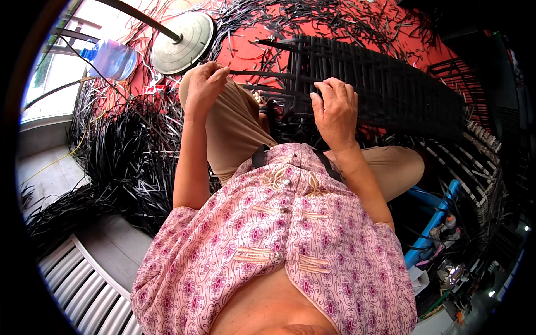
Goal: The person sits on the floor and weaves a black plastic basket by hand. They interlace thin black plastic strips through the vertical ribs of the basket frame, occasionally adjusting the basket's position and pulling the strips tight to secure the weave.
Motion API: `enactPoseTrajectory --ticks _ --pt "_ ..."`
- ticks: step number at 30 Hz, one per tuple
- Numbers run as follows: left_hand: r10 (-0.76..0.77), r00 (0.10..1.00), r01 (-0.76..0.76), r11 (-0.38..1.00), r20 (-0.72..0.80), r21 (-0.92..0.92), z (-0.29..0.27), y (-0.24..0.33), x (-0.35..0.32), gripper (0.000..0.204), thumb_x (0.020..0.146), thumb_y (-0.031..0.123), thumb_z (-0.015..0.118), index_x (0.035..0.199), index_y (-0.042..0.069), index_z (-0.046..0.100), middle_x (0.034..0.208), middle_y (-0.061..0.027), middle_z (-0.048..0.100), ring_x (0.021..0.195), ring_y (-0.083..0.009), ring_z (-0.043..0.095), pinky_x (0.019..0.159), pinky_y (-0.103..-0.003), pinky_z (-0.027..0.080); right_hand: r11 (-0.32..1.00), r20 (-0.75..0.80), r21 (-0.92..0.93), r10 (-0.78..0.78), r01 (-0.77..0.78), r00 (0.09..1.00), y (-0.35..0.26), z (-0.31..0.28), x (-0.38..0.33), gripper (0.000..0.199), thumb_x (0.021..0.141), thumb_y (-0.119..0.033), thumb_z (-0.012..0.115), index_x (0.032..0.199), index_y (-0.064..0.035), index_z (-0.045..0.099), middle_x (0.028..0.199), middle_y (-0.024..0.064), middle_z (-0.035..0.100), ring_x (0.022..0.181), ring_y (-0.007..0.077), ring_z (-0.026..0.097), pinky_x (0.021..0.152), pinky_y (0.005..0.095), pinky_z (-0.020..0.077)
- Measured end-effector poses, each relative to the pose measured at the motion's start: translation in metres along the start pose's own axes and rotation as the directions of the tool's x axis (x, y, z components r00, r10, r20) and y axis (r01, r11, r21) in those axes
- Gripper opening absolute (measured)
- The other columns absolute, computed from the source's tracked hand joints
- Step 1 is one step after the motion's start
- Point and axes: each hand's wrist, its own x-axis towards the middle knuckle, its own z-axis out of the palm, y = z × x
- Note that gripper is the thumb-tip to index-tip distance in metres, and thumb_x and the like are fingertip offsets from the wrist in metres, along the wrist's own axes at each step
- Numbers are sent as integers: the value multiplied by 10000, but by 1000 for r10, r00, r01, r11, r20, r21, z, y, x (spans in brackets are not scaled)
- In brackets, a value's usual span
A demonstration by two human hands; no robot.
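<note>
A long black woven panel of flat strips lies across in front of my knees, with loose strip ends sticking out at its left end. My left hand is closed in a pinch over my left knee, on the end of a black strip stretched level to the panel. Over the panel's near left part is my right hand, fingers bent and thumb close to the forefinger. What lies between those fingertips is too dark to make out. Other loose strips stick out below the pinched one.
Black strip scraps cover the red floor; a big heap of strips lies at left. A round grey stand base with a pole and a blue water bottle stand far left. A blue frame is at right, a slatted seat lower left.
</note>
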Motion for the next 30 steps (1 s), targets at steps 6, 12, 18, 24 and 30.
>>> enactPoseTrajectory --ticks 6,12,18,24,30 --pt "33 999 -36 996 30 86 -8 8 -11 259 938 241 636 807 18 623 664 -2 556 582 -77 516 546 -232 415 998 -14 -50 -31 30 999 2 4 2 215 838 -195 706 1024 -96 661 1020 46 574 963 254 541 837 404 429" --pt "36 999 -36 999 22 -17 -5 0 -9 305 940 271 640 754 34 595 639 -2 540 567 -84 499 520 -253 380 998 -6 -52 -42 41 999 4 4 1 209 838 -219 703 1007 -103 662 1004 47 573 961 253 543 842 407 424" --pt "96 993 -88 989 -69 116 0 4 -4 308 941 256 661 703 84 568 601 43 462 571 -61 423 516 -254 324 992 -94 -17 -129 128 987 16 3 -7 256 822 -279 675 1021 -120 646 1019 62 586 1001 265 560 858 438 409" --pt "110 993 -110 994 -45 1 -35 -26 22 270 960 240 620 757 85 534 676 38 435 622 -60 387 576 -235 334 993 -129 0 -116 117 985 19 10 -9 370 840 -366 658 1063 -72 634 1116 79 569 1099 255 523 952 421 390" --pt "68 966 -67 998 -251 11 -120 -72 74 257 967 275 651 781 108 590 662 59 473 584 -26 375 518 -207 302 997 -111 -34 -76 73 991 21 10 -12 378 855 -371 659 1088 -74 643 1144 75 573 1112 251 527 960 418 393"
